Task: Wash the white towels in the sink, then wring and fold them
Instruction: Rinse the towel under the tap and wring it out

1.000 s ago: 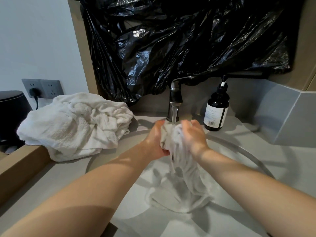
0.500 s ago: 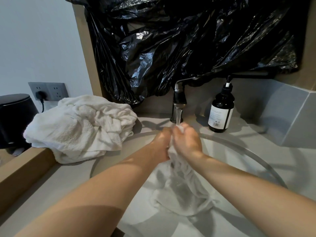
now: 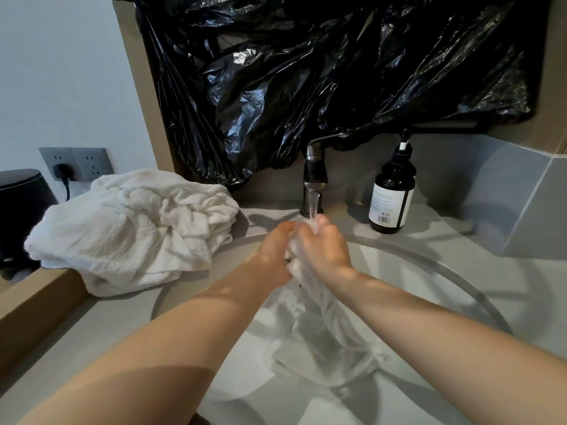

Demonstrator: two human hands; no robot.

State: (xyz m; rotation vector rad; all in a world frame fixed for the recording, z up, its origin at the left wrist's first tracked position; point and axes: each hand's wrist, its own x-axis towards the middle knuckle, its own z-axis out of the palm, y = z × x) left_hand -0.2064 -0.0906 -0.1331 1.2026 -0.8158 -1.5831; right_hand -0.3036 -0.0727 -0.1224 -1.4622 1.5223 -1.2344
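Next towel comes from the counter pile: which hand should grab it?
Left hand, probably: both hold the wet towel, but the pile lies on its side; the right hand would reach across.

A grey counter point(image 3: 92, 326) carries everything, with a round sink point(image 3: 429, 296) sunk into it. On its left part a heap of white towels point(image 3: 129, 228) lies crumpled, its edge touching the wooden ledge point(image 3: 36, 305) that borders the counter. At the back a faucet point(image 3: 313, 179) stands behind the sink. A dark pump bottle point(image 3: 391, 194) stands upright just right of it. A wet towel point(image 3: 322, 342) trails down into the basin.
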